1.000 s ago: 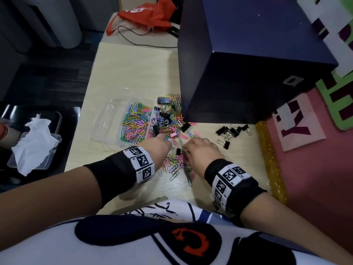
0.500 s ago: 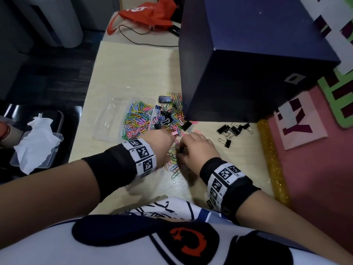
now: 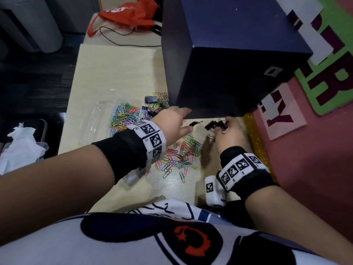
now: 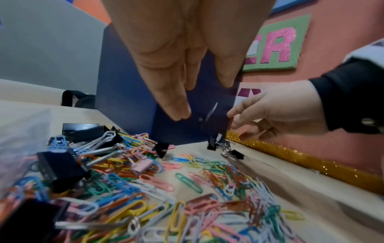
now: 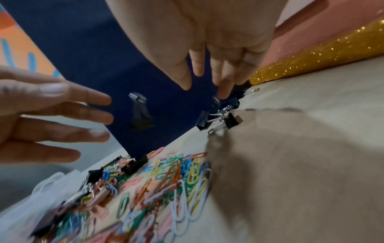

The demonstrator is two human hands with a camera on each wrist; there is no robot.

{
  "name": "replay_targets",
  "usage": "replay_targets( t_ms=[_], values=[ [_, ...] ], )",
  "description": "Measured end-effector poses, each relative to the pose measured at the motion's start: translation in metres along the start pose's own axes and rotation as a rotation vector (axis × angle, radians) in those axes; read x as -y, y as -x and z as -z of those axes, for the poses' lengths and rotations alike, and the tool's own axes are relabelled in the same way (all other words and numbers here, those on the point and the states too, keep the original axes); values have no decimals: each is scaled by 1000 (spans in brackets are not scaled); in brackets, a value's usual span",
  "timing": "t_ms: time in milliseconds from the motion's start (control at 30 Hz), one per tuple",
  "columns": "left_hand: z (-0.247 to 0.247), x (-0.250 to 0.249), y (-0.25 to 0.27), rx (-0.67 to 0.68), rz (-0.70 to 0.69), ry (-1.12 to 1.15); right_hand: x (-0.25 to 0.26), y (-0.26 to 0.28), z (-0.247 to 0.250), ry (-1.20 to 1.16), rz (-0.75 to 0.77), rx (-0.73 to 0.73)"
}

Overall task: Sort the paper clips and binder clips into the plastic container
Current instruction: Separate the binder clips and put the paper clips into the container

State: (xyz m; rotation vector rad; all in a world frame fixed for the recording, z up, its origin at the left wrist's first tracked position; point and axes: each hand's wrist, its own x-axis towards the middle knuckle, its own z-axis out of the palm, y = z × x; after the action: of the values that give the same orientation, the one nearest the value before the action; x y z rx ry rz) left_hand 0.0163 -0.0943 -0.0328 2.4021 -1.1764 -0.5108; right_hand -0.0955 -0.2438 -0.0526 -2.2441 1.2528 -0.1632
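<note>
A clear plastic container [image 3: 91,123] lies at the left of the table; one compartment holds coloured paper clips [image 3: 124,117]. More paper clips [image 3: 181,153] lie loose between my arms. My left hand [image 3: 175,121] hovers above them with straight fingers [image 4: 172,102] and holds nothing. A blurred black binder clip [image 3: 195,123] is in the air just off its fingertips, also seen against the blue box as the airborne clip [image 5: 139,113]. My right hand [image 3: 231,131] reaches down onto a cluster of black binder clips [image 3: 215,125], its spread fingertips [image 5: 224,92] touching the top one.
A big navy box [image 3: 229,54] stands right behind the clips. A gold glitter strip [image 3: 257,146] edges the table on the right, beside a pink wall. A large black binder clip [image 3: 150,99] lies near the container. A red bag [image 3: 129,14] sits far back; tissue [image 3: 19,146] lies left.
Both hands have left the loose paper clip pile. The right hand moved right to the binder clip cluster. The left hand rose and opened, and a black clip now flies off it.
</note>
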Motion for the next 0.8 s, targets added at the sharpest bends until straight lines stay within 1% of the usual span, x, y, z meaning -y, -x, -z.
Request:
replay_targets(
  t_ms=[67,133,200,233,267,333,433,500,567,600,667,733,800],
  values=[
    [-6,2,2,63,4,-84,-1,1,-3,98,71,65],
    [-13,8,7,200,42,-179,0,4,-14,149,153,222],
    [-20,16,16,340,113,-288,3,7,-28,255,210,407],
    [-22,19,22,372,140,-348,6,10,-32,304,221,470],
    [-25,23,27,375,154,-401,10,13,-36,341,225,505],
    [-32,29,37,354,155,-459,18,18,-39,398,276,526],
    [-37,33,45,337,127,-470,22,27,-45,450,418,599],
    [-36,33,45,329,127,-454,23,31,-45,475,450,620],
    [-35,32,45,337,120,-448,24,36,-42,537,410,571],
    [-34,30,44,346,111,-463,24,38,-41,578,367,558],
    [-35,27,44,359,94,-510,25,43,-40,660,291,590],
    [-37,23,43,369,92,-536,23,48,-45,669,293,616],
    [-38,21,39,370,104,-531,20,49,-51,577,329,609]
  ],
)
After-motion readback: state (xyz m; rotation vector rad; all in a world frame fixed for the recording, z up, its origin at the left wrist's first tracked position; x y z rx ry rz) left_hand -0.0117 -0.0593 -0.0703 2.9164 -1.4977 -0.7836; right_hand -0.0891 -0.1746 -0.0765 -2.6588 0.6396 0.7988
